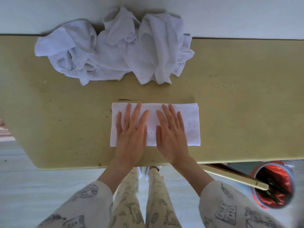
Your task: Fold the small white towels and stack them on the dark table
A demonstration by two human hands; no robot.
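White terry cloth, folded into a flat rectangle, lies near the front edge of the table (238, 112) in the head view: this folded towel (191, 125) sits directly under both palms. The left hand (131, 130) lies flat on the towel's left half, fingers straight and slightly spread, tips pointing toward the far side and stopping just short of the far edge. The right hand (171, 130) mirrors it on the middle of the cloth, fingers likewise straight and fanned, nothing pinched or curled round. A strip of towel shows between the two hands, and a wider bare part extends past the right hand's little finger. Both wrists cross the towel's near edge. Farther back, well apart from the hands, a crumpled pile of white towels (115, 51) rests against the table's far edge. Beside the table's right front corner stands a bin with a red liner (279, 178).
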